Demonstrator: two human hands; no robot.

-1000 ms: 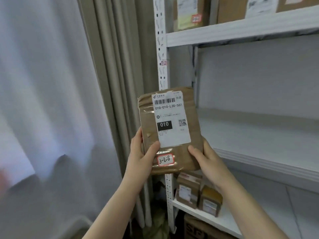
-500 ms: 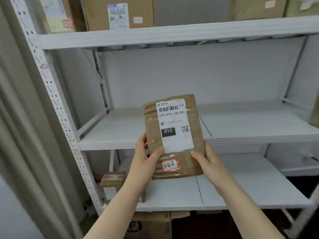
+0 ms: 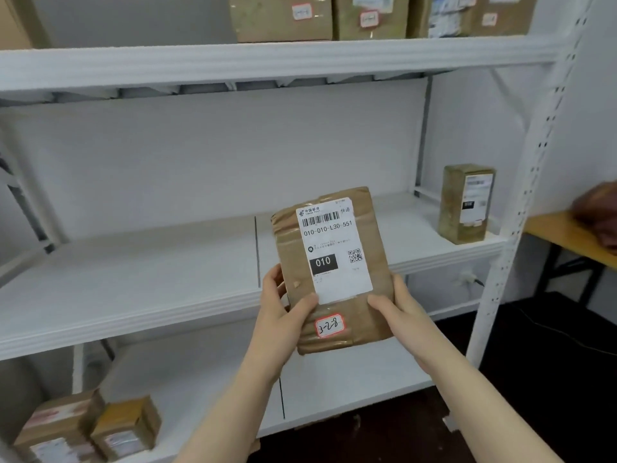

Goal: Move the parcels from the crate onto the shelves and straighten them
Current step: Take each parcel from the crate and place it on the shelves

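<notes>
A flat brown parcel (image 3: pixel 290 255) with a white shipping label and a small red-edged sticker is held upright in front of the white shelving. My left hand (image 3: pixel 283 315) grips its lower left edge, thumb across the front. My right hand (image 3: pixel 397 312) grips the lower right edge, thumb on the face. The parcel hangs just in front of the middle shelf (image 3: pixel 133 282), whose board is bare except for one upright brown parcel (image 3: pixel 465 203) at its right end. The crate is out of sight.
Several brown boxes (image 3: pixel 367 16) stand on the top shelf. Two small parcels (image 3: pixel 86 426) sit at the left end of the lower shelf. A white perforated upright (image 3: pixel 521 208) bounds the rack on the right; beyond it is a wooden table (image 3: pixel 567 235).
The view has swung right from the curtain to the shelf front. The parcel stays in both hands, now facing the right half of the middle shelf.
</notes>
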